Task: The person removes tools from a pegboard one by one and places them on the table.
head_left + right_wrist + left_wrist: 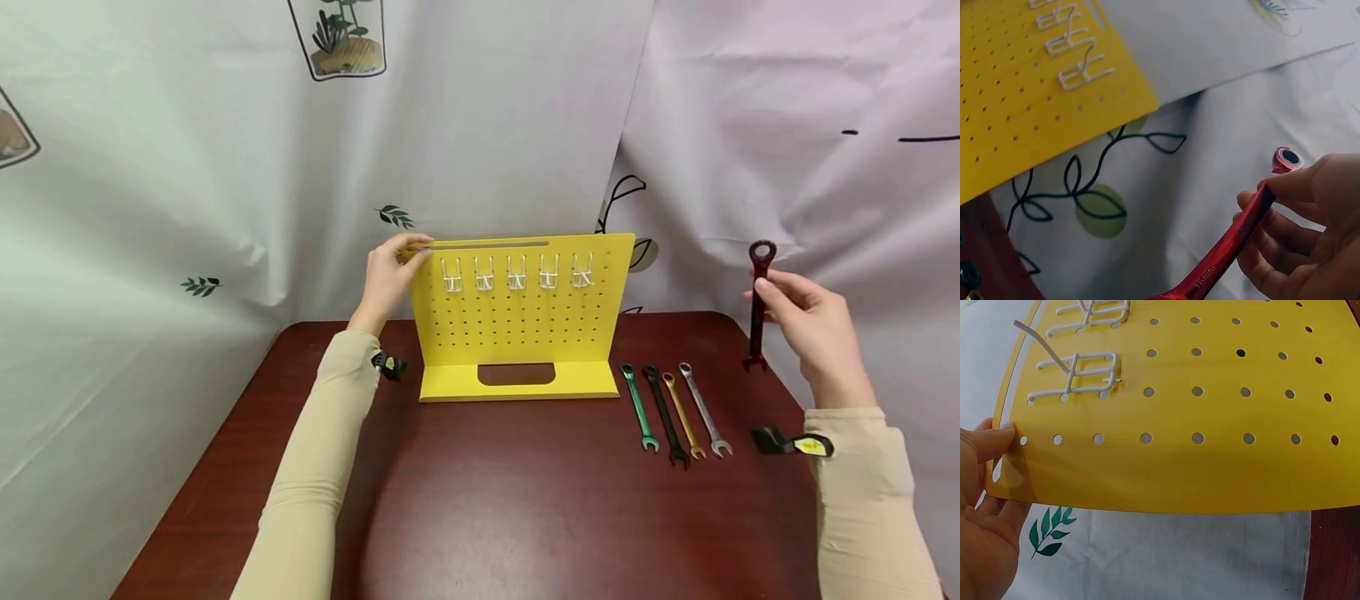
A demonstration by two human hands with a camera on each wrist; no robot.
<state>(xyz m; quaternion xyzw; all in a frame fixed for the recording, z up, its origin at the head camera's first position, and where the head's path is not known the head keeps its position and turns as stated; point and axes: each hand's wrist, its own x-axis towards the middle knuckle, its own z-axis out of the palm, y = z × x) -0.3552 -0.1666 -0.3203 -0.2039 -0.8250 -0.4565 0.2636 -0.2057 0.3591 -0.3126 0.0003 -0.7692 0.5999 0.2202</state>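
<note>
A yellow pegboard [517, 321] stands on the table with a row of several white wire hooks [516, 273] near its top. My left hand [387, 275] grips its upper left corner, thumb in front and fingers behind, as the left wrist view shows. In my right hand [813, 329] a red combination wrench [757, 312] is held upright, ring end up, above the table's right side. The right wrist view shows thumb and fingers pinching the wrench [1229, 247] below its ring end. Green [638, 407], black [666, 414], gold [683, 414] and silver [705, 408] wrenches lie right of the pegboard.
The dark red tabletop [517, 500] extends in front of the pegboard. Behind it hangs a pale cloth [487, 125] with plant prints, also along both sides. The pegboard's base has a cut-out slot at its middle.
</note>
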